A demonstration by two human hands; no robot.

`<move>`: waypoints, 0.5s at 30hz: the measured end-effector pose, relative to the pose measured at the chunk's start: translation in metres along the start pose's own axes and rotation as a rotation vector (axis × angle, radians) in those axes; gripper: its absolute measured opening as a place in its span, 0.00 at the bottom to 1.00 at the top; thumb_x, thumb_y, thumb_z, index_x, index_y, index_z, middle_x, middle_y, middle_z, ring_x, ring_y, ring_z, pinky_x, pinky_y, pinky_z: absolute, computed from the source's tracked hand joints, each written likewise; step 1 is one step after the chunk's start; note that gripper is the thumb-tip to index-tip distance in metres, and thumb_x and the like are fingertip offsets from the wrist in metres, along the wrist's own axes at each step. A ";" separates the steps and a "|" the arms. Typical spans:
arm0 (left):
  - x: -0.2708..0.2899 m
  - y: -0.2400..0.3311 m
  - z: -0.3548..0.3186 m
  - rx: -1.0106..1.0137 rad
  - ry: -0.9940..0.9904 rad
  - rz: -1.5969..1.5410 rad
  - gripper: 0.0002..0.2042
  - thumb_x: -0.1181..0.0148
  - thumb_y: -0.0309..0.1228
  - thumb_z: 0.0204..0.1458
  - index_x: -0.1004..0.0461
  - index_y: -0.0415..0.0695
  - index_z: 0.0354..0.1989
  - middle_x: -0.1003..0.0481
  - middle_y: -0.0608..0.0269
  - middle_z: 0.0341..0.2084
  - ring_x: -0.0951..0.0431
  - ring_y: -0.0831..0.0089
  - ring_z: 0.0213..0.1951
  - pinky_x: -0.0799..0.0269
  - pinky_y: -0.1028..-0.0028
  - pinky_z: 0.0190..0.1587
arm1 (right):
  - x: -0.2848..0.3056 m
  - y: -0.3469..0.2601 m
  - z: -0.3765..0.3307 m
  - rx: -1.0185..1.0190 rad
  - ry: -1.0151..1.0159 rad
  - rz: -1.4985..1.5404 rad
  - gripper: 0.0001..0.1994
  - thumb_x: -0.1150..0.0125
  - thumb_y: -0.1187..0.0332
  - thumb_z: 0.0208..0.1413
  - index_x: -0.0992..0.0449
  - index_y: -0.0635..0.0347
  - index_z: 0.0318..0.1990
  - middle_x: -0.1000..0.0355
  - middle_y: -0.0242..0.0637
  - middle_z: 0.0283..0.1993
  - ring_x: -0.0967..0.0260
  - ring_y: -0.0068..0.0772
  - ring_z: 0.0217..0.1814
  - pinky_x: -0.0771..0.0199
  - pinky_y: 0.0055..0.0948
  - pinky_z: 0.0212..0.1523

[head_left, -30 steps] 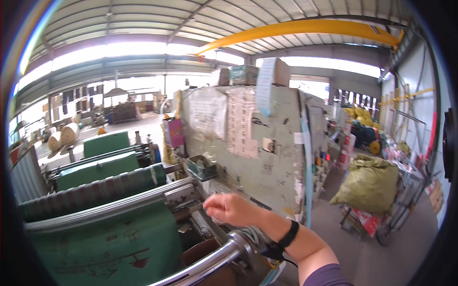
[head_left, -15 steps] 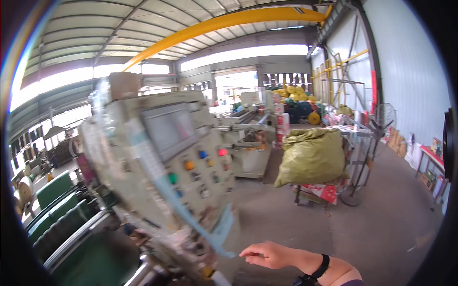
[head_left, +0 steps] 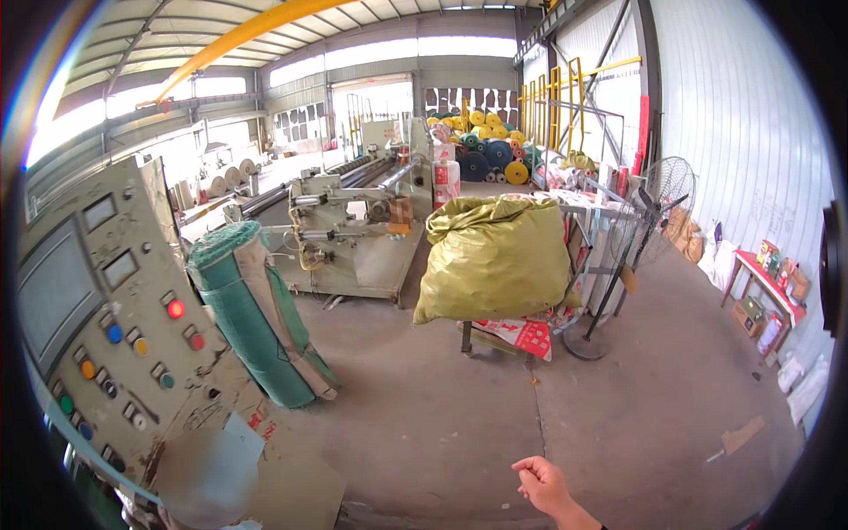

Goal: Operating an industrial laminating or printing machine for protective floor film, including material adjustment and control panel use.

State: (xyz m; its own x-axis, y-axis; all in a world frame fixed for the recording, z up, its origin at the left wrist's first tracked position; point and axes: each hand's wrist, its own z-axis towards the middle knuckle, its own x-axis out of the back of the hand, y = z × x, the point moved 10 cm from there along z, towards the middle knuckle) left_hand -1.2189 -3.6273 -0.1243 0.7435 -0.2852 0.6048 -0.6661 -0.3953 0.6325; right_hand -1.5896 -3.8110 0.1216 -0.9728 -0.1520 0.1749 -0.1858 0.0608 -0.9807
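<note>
My right hand point(head_left: 542, 488) reaches in from the lower edge, right of centre, with its fingers loosely bent and nothing visible in them. It hangs above the grey floor, touching nothing that I can see. My left hand is out of view. On the left stands a tilted-looking control cabinet point(head_left: 190, 375) with a screen, coloured push buttons and a lit red lamp point(head_left: 177, 309). Beside it, a tall green roll of woven sheet point(head_left: 243, 322) leans upright. Ahead of my hand, a full yellow-green sack point(head_left: 495, 261) rests on a low stand.
A floor fan point(head_left: 654, 208) stands right of the sack. Behind are a roller machine point(head_left: 362, 221) and a heap of coloured rolls point(head_left: 499, 155). Along the right wall stands a red-topped table point(head_left: 768, 283) with boxes; white bags point(head_left: 808, 389) lie near it.
My view has turned right and moved forward past the cabinet, which now sits further left. The green roll has come into sight. My right hand is lower, with less forearm showing.
</note>
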 end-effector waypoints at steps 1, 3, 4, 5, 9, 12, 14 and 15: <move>0.009 0.011 0.028 -0.057 0.037 0.012 0.25 0.41 0.43 0.54 0.30 0.41 0.56 0.24 0.47 0.49 0.25 0.51 0.53 0.30 0.61 0.55 | -0.001 0.003 0.017 0.029 0.025 0.073 0.08 0.50 0.73 0.61 0.25 0.62 0.44 0.31 0.26 0.24 0.34 0.15 0.22 0.30 0.18 0.27; 0.024 0.033 0.068 -0.121 0.073 0.023 0.24 0.41 0.43 0.54 0.29 0.41 0.55 0.23 0.47 0.48 0.25 0.52 0.52 0.30 0.61 0.55 | -0.014 0.007 0.048 -0.011 -0.006 0.067 0.08 0.49 0.72 0.62 0.26 0.63 0.45 0.31 0.26 0.24 0.33 0.15 0.23 0.30 0.18 0.28; 0.038 0.042 0.088 -0.110 0.116 -0.042 0.24 0.41 0.42 0.54 0.29 0.40 0.55 0.23 0.47 0.48 0.25 0.52 0.52 0.30 0.61 0.55 | -0.022 0.008 0.067 -0.043 -0.039 0.059 0.08 0.48 0.72 0.62 0.26 0.63 0.46 0.31 0.26 0.24 0.33 0.15 0.24 0.30 0.18 0.28; 0.053 0.051 0.109 -0.099 0.160 -0.109 0.24 0.41 0.41 0.54 0.29 0.39 0.55 0.23 0.46 0.48 0.25 0.53 0.52 0.30 0.62 0.55 | -0.028 0.006 0.089 -0.037 -0.035 0.053 0.08 0.48 0.72 0.62 0.26 0.63 0.46 0.31 0.26 0.24 0.33 0.15 0.24 0.30 0.18 0.28; 0.103 0.084 0.198 -0.051 0.184 -0.234 0.24 0.40 0.40 0.54 0.30 0.38 0.55 0.24 0.45 0.48 0.24 0.54 0.52 0.29 0.63 0.55 | -0.068 -0.009 0.201 0.045 -0.173 0.020 0.10 0.47 0.72 0.63 0.28 0.64 0.48 0.29 0.29 0.29 0.32 0.15 0.29 0.28 0.18 0.33; 0.155 0.103 0.261 -0.071 0.202 -0.254 0.24 0.39 0.38 0.54 0.31 0.37 0.56 0.23 0.45 0.48 0.24 0.55 0.52 0.29 0.64 0.55 | -0.095 -0.040 0.290 0.125 -0.206 0.016 0.10 0.49 0.72 0.63 0.28 0.66 0.49 0.28 0.30 0.33 0.31 0.18 0.31 0.27 0.20 0.34; 0.191 0.110 0.296 0.058 0.187 -0.324 0.24 0.39 0.37 0.54 0.30 0.36 0.56 0.23 0.46 0.48 0.24 0.56 0.52 0.29 0.64 0.55 | -0.115 -0.067 0.351 0.149 -0.222 0.010 0.10 0.49 0.72 0.63 0.28 0.66 0.49 0.28 0.31 0.34 0.31 0.18 0.31 0.27 0.20 0.34; 0.205 0.109 0.317 0.061 0.197 -0.337 0.24 0.39 0.37 0.54 0.30 0.36 0.56 0.23 0.46 0.48 0.24 0.56 0.52 0.29 0.64 0.55 | -0.126 -0.086 0.379 0.174 -0.245 0.015 0.10 0.49 0.71 0.64 0.28 0.65 0.49 0.28 0.31 0.35 0.31 0.18 0.32 0.27 0.20 0.35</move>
State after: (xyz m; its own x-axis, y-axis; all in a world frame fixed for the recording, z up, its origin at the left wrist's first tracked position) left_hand -1.1206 -4.0056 -0.0844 0.8905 0.0398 0.4533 -0.3776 -0.4914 0.7848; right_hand -1.3991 -4.1708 0.1508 -0.9088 -0.3874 0.1550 -0.1249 -0.1017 -0.9869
